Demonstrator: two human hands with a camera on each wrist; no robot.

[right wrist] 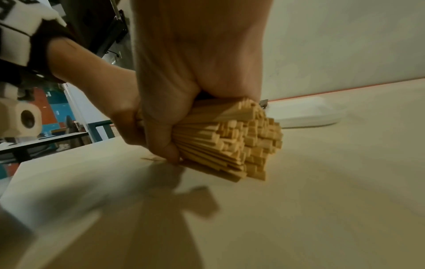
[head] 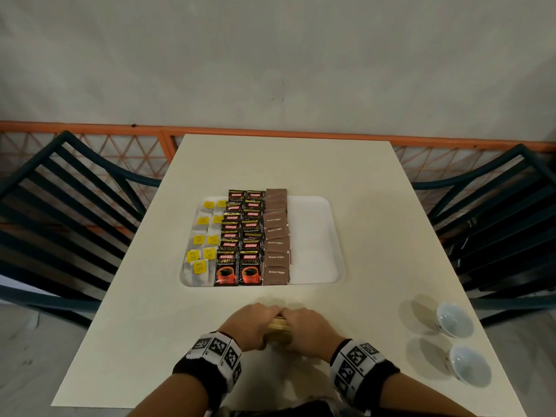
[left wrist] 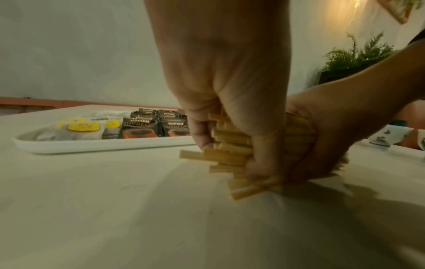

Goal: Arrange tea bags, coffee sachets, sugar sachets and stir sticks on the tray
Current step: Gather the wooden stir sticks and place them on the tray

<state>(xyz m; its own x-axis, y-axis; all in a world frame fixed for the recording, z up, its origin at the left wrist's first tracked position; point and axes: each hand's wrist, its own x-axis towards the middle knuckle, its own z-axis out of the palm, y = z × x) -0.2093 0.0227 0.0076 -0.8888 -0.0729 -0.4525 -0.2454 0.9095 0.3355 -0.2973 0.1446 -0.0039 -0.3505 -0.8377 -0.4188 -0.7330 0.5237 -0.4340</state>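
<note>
Both hands grip one bundle of wooden stir sticks (head: 278, 331) low over the near part of the table. My left hand (head: 251, 323) curls round its left part, my right hand (head: 308, 326) round its right part. The stick ends (left wrist: 227, 158) poke out past my left hand (left wrist: 230, 91); the cut ends (right wrist: 253, 142) fan out beside my right hand (right wrist: 184, 81). Beyond them the white tray (head: 313, 236) holds tea bags (head: 201, 245) on its left, black coffee sachets (head: 240, 236) in the middle and brown sugar sachets (head: 276, 236) beside them. Its right part is bare.
Two small white cups (head: 454, 319) (head: 467, 364) stand near the table's right front edge. Dark slatted chairs (head: 60, 206) (head: 496, 221) flank the table, with an orange rail (head: 270, 133) and a wall behind. A potted plant (left wrist: 354, 58) shows in the left wrist view.
</note>
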